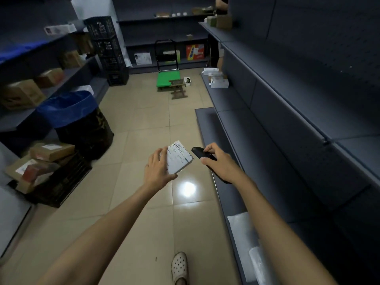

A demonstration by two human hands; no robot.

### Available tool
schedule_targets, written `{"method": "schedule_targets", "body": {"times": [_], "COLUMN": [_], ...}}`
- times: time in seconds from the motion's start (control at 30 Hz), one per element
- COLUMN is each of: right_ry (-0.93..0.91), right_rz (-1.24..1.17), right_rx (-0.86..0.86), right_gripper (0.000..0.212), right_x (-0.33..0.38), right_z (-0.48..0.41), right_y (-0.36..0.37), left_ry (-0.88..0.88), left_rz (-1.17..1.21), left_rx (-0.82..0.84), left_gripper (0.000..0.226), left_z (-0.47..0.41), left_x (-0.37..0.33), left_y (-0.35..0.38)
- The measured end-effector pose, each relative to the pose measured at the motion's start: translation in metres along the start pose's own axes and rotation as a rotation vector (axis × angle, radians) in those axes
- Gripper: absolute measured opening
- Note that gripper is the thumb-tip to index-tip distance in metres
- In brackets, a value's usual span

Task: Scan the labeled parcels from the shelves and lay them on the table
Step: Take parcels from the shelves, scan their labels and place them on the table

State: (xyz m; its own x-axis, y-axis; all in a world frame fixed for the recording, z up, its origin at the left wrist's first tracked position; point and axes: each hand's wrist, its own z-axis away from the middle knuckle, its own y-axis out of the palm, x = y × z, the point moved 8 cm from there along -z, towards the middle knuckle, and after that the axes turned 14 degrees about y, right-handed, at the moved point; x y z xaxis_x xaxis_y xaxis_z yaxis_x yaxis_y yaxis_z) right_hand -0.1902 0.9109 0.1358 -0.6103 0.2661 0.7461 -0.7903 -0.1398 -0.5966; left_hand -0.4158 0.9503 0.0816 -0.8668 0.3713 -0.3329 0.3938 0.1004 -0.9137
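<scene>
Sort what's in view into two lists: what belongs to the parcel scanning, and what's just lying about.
For the job: labeled parcel in left hand; scanner in right hand; cardboard boxes on the left shelves.
Lying about: blue-lined bin; green trolley; wooden stool; black crates.

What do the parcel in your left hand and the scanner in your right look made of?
The parcel seems to be white card or paper wrap. It is matte and flat with crisp edges, and a printed paper label lies on top. The left hand grips it. The scanner is likely hard black plastic, smooth with a faint sheen on its rounded nose. The right hand holds it.
</scene>
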Motion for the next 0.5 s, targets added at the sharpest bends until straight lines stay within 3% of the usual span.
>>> {"method": "schedule_targets", "body": {"times": [0.37,0.5], "right_ry": [-0.005,0.019], "right_rz": [0.037,0.037], "right_rx": [-0.08,-0.071], "right_gripper": [0.028,0.045], "right_x": [0.155,0.176], "right_z": [-0.245,-0.319], "right_y": [-0.03,-0.026], "left_ry": [0.119,0.111], "left_rz": [0.069,0.082], "left_rx": [-0.073,-0.05], "left_gripper": [0.111,0.112], "left_z": [-0.275,-0.343], "left_x": [0.115,0.16], "left_y": [-0.024,-0.014]}}
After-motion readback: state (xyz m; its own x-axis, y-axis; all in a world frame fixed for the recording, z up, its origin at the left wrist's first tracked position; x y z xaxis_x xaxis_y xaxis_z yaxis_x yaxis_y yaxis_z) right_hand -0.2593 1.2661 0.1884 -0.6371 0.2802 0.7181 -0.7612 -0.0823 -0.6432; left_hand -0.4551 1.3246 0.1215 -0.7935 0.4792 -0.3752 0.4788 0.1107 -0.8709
